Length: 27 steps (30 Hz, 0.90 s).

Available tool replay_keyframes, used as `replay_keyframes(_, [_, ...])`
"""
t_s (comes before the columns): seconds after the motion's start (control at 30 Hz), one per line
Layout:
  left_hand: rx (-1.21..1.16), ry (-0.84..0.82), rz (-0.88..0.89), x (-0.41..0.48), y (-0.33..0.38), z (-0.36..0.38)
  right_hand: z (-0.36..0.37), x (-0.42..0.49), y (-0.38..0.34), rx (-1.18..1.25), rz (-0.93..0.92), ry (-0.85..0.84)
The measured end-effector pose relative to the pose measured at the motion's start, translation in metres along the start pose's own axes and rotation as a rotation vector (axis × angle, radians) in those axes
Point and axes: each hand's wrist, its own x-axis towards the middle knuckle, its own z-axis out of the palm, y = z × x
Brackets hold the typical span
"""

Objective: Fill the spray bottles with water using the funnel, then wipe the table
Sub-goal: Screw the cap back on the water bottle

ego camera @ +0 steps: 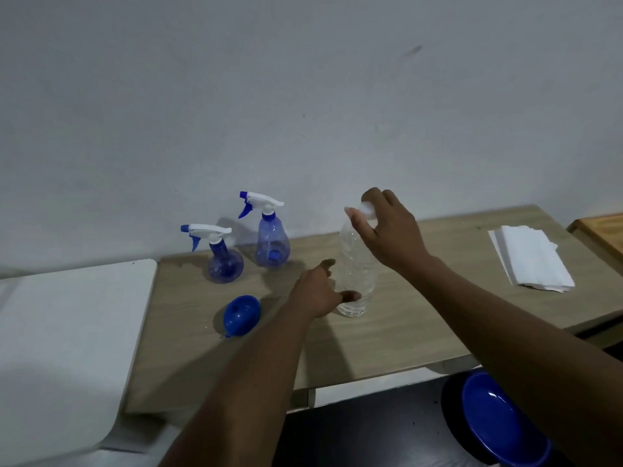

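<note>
Your left hand (315,291) wraps its fingers around the clear water bottle (355,271) at table (421,332) centre; your right hand (387,227) pinches its cap (368,210). Funnel (241,314) at nine o'clock, spray bottles (269,230) at eleven.

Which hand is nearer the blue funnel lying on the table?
Left. The left hand grips the base of the clear water bottle, just right of the funnel. The right hand is higher and farther right, on the bottle's cap.
</note>
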Motion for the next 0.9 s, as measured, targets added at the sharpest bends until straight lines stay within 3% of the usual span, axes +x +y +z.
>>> replay_keyframes(0.23, [0.35,0.2,-0.026,-0.019,-0.066,-0.045,0.027,-0.02,-0.018,0.339,0.278,0.043])
replay_keyframes(0.47, [0.592,0.053,-0.279,-0.041,-0.102,-0.072,0.034,-0.02,-0.034,0.37,0.321,0.101])
replay_keyframes(0.9, [0.765,0.098,-0.064,-0.06,-0.109,-0.061,0.034,-0.023,-0.037,0.354,0.325,0.12])
